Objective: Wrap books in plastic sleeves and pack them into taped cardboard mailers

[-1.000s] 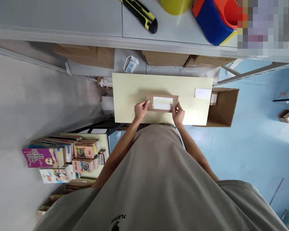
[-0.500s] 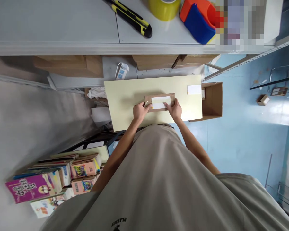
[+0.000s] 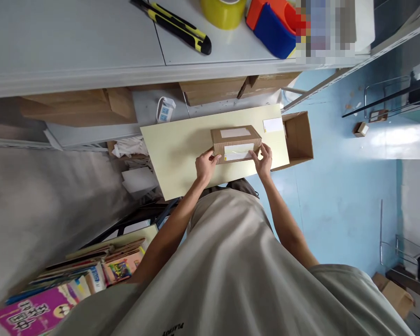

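Left hand (image 3: 206, 165) grips the left end of a small cardboard box (image 3: 235, 138), fingers curled against its near-left corner. Right hand (image 3: 264, 160) grips the right end, fingers bent round the near-right corner, thumb on the front face. Both hands closed on the box.

Box stands on a pale yellow board (image 3: 175, 149), close to the board's near edge and a little right of its middle. White label (image 3: 235, 133) on the top face; second white label (image 3: 237, 152) on the near face, with a small yellow mark at its left end. Print on both too small to read.

White slip (image 3: 273, 125) lies near the board's far right corner, apart from the box. Open empty carton (image 3: 298, 137) sits just past the board's right edge.

Shelf (image 3: 73, 42) above carries a yellow-black utility knife (image 3: 173, 26), a yellow tape roll (image 3: 223, 11) and a red-blue tape dispenser (image 3: 271, 23).

Books (image 3: 73, 284) stacked at lower left; cover writing not legible. Shirt (image 3: 231, 280) print reads partly "PLAY".
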Demonstrator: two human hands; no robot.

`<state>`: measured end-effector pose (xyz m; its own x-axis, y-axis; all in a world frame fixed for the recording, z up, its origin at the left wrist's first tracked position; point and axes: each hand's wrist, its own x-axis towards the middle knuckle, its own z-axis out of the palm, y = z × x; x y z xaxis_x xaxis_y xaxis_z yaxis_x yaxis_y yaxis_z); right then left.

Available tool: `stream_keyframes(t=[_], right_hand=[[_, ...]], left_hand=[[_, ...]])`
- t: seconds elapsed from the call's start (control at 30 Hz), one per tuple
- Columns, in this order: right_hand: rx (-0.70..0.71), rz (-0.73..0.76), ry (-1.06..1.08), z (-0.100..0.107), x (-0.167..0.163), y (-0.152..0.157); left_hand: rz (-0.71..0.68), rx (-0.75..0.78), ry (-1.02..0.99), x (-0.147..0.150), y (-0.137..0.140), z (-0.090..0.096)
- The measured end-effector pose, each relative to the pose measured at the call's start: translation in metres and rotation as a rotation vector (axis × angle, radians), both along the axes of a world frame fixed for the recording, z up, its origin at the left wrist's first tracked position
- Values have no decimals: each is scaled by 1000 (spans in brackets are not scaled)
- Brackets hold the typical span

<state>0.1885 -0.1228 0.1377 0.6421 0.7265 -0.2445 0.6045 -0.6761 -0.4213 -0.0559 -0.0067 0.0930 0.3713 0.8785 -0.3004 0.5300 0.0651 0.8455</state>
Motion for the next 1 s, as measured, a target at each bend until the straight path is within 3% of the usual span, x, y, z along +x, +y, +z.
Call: stream_keyframes(t=[0.13, 0.4, 0.6, 0.7, 0.83, 1.0], right_hand=[[33, -42, 120, -15, 27, -10], [194, 48, 427, -75, 83, -38], [80, 241, 483, -111, 145, -45], [41, 214, 339, -124, 189, -34], [32, 158, 177, -141, 233, -2], [-4, 134, 23, -154, 229, 50]], left_hand=[[82, -22, -140, 21, -7, -16], [308, -208, -23, 45, -48, -43], [418, -296, 145, 57, -69, -53], [491, -191, 198, 56, -67, -50], [567, 35, 246, 67, -52, -32], [438, 213, 171, 119, -29, -6]])
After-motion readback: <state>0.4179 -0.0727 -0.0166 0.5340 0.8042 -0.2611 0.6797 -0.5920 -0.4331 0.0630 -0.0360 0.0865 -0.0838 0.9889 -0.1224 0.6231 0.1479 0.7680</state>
